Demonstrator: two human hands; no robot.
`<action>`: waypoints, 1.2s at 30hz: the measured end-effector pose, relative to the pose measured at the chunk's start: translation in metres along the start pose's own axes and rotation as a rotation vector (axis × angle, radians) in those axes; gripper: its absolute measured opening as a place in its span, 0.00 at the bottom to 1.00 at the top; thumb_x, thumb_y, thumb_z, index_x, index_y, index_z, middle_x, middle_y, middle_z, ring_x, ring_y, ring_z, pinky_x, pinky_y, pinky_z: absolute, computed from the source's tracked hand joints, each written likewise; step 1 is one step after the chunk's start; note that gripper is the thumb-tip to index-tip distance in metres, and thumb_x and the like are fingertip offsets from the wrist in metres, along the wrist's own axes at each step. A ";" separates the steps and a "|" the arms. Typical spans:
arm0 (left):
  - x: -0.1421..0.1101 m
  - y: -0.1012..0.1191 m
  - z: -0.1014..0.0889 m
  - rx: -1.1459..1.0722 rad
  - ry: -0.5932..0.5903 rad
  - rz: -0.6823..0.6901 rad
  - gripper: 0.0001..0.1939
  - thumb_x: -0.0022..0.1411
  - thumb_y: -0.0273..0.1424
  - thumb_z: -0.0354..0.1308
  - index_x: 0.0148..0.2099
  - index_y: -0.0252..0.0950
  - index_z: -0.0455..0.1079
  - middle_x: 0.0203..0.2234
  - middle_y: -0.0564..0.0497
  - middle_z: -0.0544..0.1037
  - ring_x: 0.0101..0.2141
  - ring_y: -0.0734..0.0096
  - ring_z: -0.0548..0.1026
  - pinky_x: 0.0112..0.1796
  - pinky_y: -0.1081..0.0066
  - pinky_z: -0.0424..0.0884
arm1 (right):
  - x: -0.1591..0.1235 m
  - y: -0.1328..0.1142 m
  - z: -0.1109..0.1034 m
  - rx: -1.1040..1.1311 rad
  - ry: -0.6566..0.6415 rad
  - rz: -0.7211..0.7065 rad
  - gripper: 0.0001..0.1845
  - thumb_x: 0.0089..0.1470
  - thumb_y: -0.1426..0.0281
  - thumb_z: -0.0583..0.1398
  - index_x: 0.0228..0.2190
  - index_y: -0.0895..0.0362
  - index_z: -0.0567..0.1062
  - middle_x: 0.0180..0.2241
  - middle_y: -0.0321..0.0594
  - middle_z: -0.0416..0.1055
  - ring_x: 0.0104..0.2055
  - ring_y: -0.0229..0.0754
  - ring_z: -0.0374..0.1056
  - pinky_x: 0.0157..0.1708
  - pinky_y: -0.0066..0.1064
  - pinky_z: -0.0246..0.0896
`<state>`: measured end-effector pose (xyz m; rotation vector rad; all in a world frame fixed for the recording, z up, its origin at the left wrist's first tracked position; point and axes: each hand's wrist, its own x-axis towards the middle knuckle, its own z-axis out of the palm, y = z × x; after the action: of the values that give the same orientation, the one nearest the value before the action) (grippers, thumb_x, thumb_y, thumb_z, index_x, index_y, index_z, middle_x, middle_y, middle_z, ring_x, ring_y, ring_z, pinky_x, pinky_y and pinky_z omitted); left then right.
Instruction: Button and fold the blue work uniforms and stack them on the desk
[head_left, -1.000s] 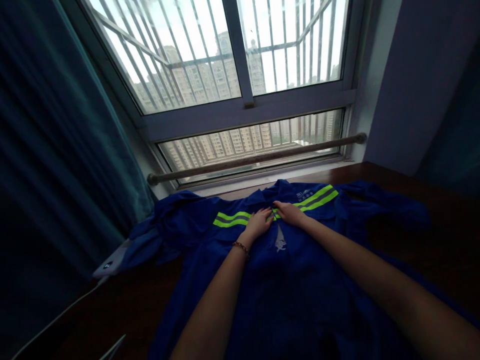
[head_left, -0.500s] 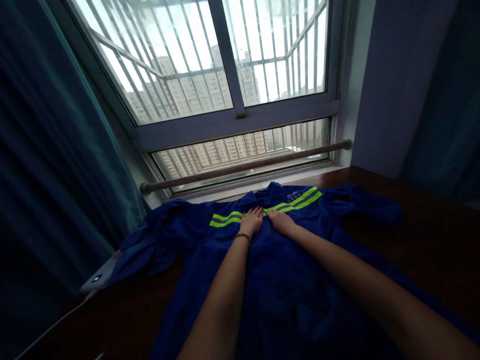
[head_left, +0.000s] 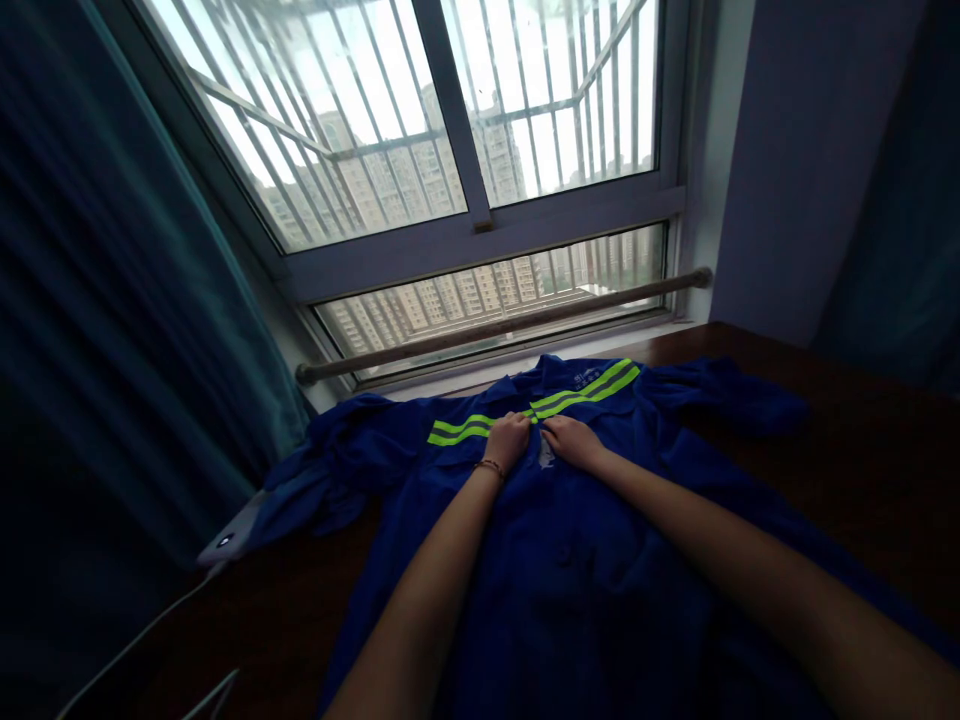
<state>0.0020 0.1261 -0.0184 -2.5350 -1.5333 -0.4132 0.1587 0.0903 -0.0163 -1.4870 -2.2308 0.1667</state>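
A blue work garment [head_left: 547, 560] lies front up, collar toward the window and sleeves out to both sides. Its lower end runs out of view, so I cannot tell whether it is a jacket or a coverall. Yellow-green and grey reflective stripes [head_left: 592, 390] cross the chest. My left hand [head_left: 508, 438], with a bracelet at the wrist, is closed on the left front edge just under the stripe. My right hand [head_left: 574, 441] pinches the opposite front edge. Between the hands the front parts slightly, and a small pale patch [head_left: 546, 452] shows there.
The garment rests on a dark wooden surface [head_left: 810, 480]. Behind it are a barred window and a horizontal rail [head_left: 510, 325]. A blue curtain [head_left: 150, 300] hangs at left, near a pale device [head_left: 234, 530] with a white cord [head_left: 142, 635]. A wall [head_left: 802, 170] stands at right.
My fingers have gone from lying flatter on the chest to curling around the front edges. The hands are slightly farther apart, and the pale patch now shows between them. The view has shifted slightly.
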 end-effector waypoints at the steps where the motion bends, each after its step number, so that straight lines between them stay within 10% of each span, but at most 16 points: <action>1: -0.002 0.001 -0.002 -0.004 0.006 0.019 0.13 0.61 0.30 0.44 0.37 0.35 0.70 0.35 0.45 0.72 0.41 0.65 0.66 0.42 0.68 0.62 | 0.002 0.003 -0.001 0.003 0.000 -0.003 0.16 0.57 0.65 0.47 0.37 0.59 0.70 0.39 0.45 0.69 0.44 0.41 0.63 0.42 0.28 0.53; 9: -0.003 -0.006 0.002 -0.233 0.157 0.119 0.08 0.55 0.32 0.54 0.37 0.36 0.70 0.34 0.48 0.71 0.37 0.67 0.67 0.39 0.69 0.62 | 0.001 0.003 0.001 -0.020 0.043 0.013 0.16 0.56 0.62 0.48 0.34 0.56 0.71 0.35 0.41 0.71 0.40 0.40 0.64 0.38 0.26 0.54; 25: 0.003 -0.008 0.012 -0.612 0.227 -0.159 0.04 0.52 0.28 0.54 0.28 0.34 0.63 0.18 0.55 0.69 0.22 0.74 0.68 0.24 0.75 0.60 | 0.029 0.003 0.012 0.144 0.132 0.236 0.08 0.42 0.72 0.55 0.28 0.57 0.71 0.33 0.42 0.70 0.36 0.43 0.65 0.34 0.29 0.54; 36: 0.007 -0.008 0.007 -1.302 -0.107 -0.302 0.09 0.47 0.26 0.60 0.32 0.31 0.64 0.16 0.55 0.72 0.16 0.76 0.70 0.21 0.75 0.67 | 0.049 0.024 0.018 0.694 0.217 0.373 0.13 0.40 0.75 0.52 0.30 0.61 0.73 0.26 0.38 0.73 0.28 0.38 0.68 0.28 0.25 0.60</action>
<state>-0.0010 0.1378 -0.0230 -3.0929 -2.1134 -1.8520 0.1554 0.1466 -0.0259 -1.4055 -1.4759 0.7677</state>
